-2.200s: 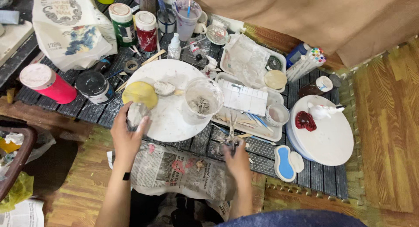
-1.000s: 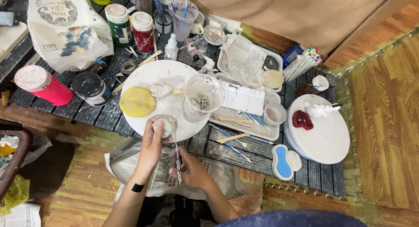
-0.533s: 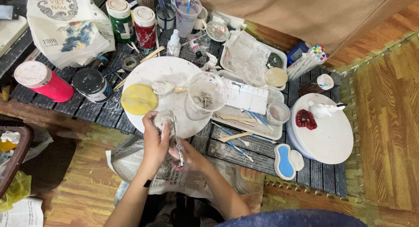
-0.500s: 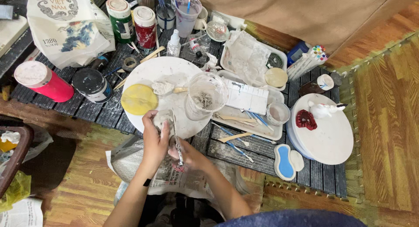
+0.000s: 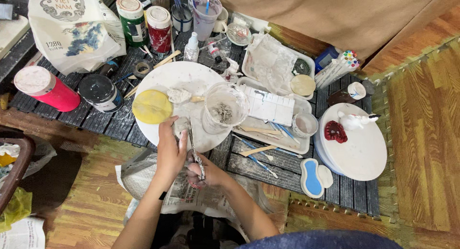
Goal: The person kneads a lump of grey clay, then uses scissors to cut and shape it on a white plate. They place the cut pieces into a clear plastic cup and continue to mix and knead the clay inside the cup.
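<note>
My left hand [image 5: 170, 151] grips a small grey clay piece [image 5: 180, 126] at the near edge of a round white board [image 5: 179, 79]. My right hand [image 5: 203, 172] holds a thin metal sculpting tool [image 5: 194, 148] whose tip rests against the clay piece. Both hands meet above a sheet of newspaper [image 5: 191, 194] at the front of the low black slatted table [image 5: 110, 122]. On the board sit a yellow round sponge [image 5: 152, 106], a lump of clay [image 5: 178, 95] and a clear plastic cup [image 5: 224, 108] with grey clay inside.
Paint jars [image 5: 158, 24], a red can [image 5: 45, 87], a black tin [image 5: 99, 92] and a brush cup [image 5: 207, 9] stand behind. A white tray [image 5: 268, 116] holds wooden tools. A second round board [image 5: 354, 143] carries a red shape and a white figure. A blue palette [image 5: 312, 177] lies in front.
My left hand lifted the clay piece off the board towards me. My right hand picked up the metal tool from the tray and brought it against the clay.
</note>
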